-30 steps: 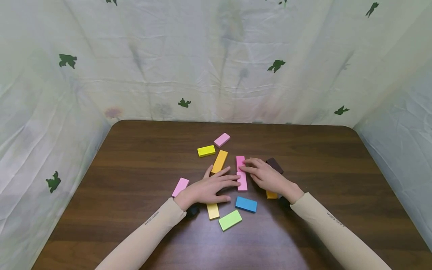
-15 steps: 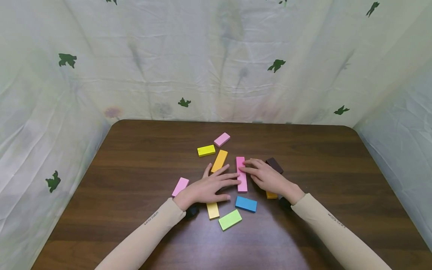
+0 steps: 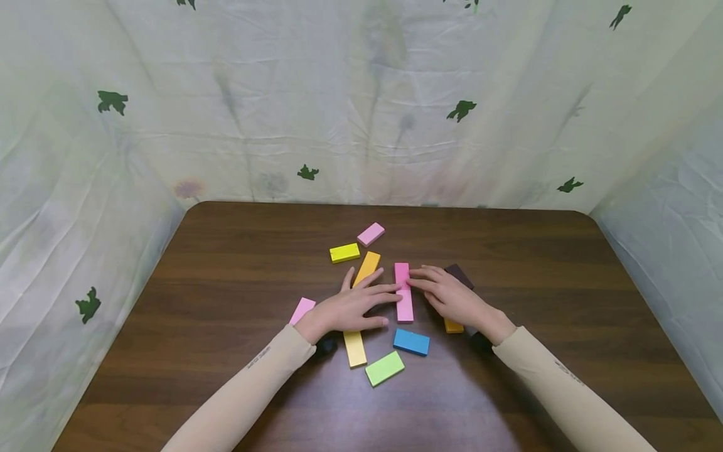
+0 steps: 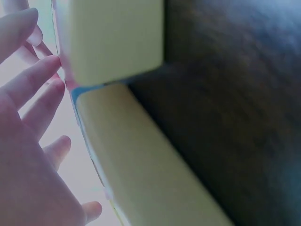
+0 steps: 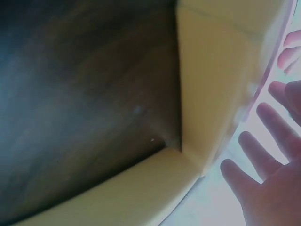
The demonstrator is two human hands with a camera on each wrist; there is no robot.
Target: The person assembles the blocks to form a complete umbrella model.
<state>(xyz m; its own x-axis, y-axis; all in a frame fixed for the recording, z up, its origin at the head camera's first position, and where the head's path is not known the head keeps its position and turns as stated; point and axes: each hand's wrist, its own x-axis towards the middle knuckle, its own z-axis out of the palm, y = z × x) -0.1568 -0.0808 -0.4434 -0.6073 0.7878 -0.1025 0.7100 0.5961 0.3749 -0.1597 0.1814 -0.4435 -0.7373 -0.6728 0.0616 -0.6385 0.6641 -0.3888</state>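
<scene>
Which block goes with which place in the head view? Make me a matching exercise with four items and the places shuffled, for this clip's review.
Items
1. Pink strip
2. Blue block
3. Green block
4. Dark block

Places
A. Nearest the bottom of the picture of all the visible blocks
B. Farthest right of the visible blocks, just beyond the right hand
C. At the fingertips of both the left hand and the right hand
D. Just below the pink strip, apart from it

Pairs: 1-C, 2-D, 3-A, 4-B
</scene>
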